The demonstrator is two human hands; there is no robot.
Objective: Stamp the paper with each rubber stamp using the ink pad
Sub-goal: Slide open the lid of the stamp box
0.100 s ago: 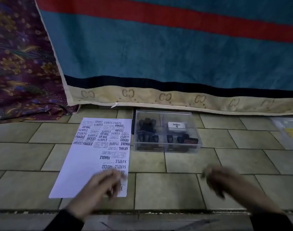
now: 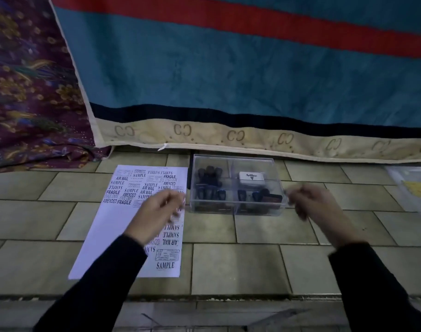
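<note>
Liable to skid or tip the clear box [image 2: 257, 210], stamps [image 2: 210, 178] and ink pad [image 2: 251, 179] inside, paper [image 2: 113, 226] just left of it, if grabbed hastily: left hand [image 2: 158, 212] loosely curled, empty; right hand [image 2: 310, 202] blurred at its right end, grasp unclear.

Tiled floor [image 2: 252, 267]: stamped paper [image 2: 104, 236] left, clear box [image 2: 257, 209] just beside it; blanket hem [image 2: 228, 140] and patterned cloth [image 2: 24, 104] behind.

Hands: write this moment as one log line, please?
left hand: over stamped white paper | right hand: beside clear plastic stamp box | contact: unclear
</note>
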